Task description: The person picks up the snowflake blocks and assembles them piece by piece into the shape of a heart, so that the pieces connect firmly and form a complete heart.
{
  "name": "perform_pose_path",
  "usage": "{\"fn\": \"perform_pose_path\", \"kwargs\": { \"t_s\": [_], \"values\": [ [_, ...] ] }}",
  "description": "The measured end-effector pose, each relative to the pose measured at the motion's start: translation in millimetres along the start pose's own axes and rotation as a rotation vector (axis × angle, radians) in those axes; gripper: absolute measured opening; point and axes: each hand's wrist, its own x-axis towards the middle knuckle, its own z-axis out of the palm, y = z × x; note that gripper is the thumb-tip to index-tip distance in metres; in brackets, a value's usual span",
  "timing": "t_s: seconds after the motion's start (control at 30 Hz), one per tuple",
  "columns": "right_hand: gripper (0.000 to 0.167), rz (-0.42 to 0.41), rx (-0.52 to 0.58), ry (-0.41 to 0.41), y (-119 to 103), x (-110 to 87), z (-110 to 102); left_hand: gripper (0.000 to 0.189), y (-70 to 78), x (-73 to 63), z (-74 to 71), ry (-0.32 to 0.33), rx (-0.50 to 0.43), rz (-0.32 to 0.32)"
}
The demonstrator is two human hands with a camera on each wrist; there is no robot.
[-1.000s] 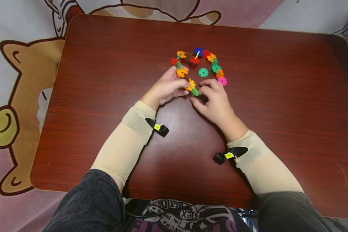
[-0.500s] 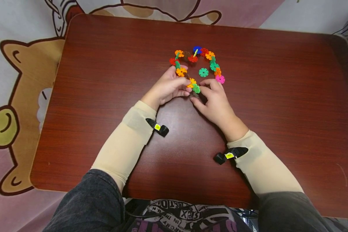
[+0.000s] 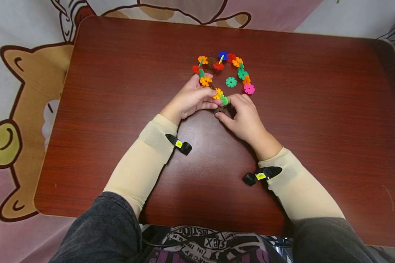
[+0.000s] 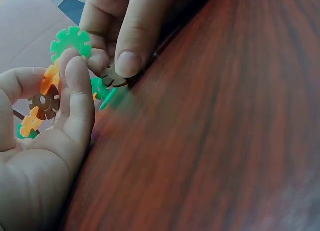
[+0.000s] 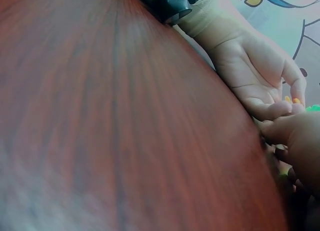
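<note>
Notched plastic flower discs of several colours are joined into a curved chain on the table, in the head view. My left hand (image 3: 194, 98) pinches the near left end of the chain at a yellow-orange disc (image 3: 218, 93), with a light green disc (image 4: 70, 42) standing up beyond its fingertips. Close by, my right hand (image 3: 245, 115) pinches a brown disc (image 4: 113, 77) between thumb and fingers, just below the green one. The chain's other end is a pink disc (image 3: 249, 88), apart from the right hand. Inside the curve lies a loose teal-green disc (image 3: 231, 82).
The brown wooden table (image 3: 135, 65) spreads out on every side of the hands. A cartoon-patterned cloth (image 3: 36, 102) borders its left and far edges. Each sleeved forearm carries a black strapped camera, one at the left wrist (image 3: 185, 148) and one at the right wrist (image 3: 249, 179).
The light green disc has turned its face upward and moved slightly right. The chain's far and right parts have shifted a little up and left. My right hand's fingers have drawn back from the pink disc.
</note>
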Motion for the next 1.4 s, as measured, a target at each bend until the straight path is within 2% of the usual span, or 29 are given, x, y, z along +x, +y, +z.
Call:
{"fn": "perform_pose_path", "kwargs": {
  "t_s": [0.17, 0.23, 0.37, 0.47, 0.57, 0.67, 0.87, 1.07, 1.27, 1.4],
  "values": [
    [0.028, 0.045, 0.091, 0.129, 0.1, -2.1, 1.1, 0.054, -0.2, 0.9, 0.1, -0.003, -0.010, 0.002],
    [0.025, 0.064, 0.160, 0.193, -0.5, -2.4, 1.1, 0.053, -0.2, 1.3, 0.2, -0.002, -0.011, 0.003],
    [0.022, 0.114, 0.395, 0.317, -0.6, -1.7, 1.6, 0.052, -0.1, 1.7, 0.9, 0.004, -0.014, 0.007],
    [0.026, 0.139, 0.621, 0.355, 0.0, -0.7, 2.3, 0.051, -0.2, 2.0, 1.2, 0.007, -0.018, 0.011],
    [0.030, 0.170, 0.777, 0.354, -0.4, 0.1, 2.2, 0.050, -0.4, 2.2, 1.0, 0.010, -0.014, 0.015],
    [0.030, 0.210, 0.835, 0.342, -1.5, 0.5, 0.9, 0.047, -0.8, 2.6, 0.5, 0.018, -0.018, 0.018],
    [0.030, 0.260, 0.868, 0.278, -2.7, 0.7, -1.9, 0.040, -1.1, 3.3, -0.7, 0.024, -0.022, 0.027],
    [0.030, 0.271, 0.872, 0.214, -3.1, 1.3, -2.8, 0.039, -1.0, 3.3, -0.6, 0.024, -0.024, 0.026],
    [0.040, 0.268, 0.898, 0.155, 1.2, 2.8, -6.5, 0.040, -1.6, 2.6, 0.1, 0.021, -0.022, 0.034],
    [0.044, 0.282, 0.938, 0.146, 4.8, 4.5, -8.6, 0.041, -1.4, 2.2, 0.7, 0.022, -0.017, 0.039]
  ]
}}
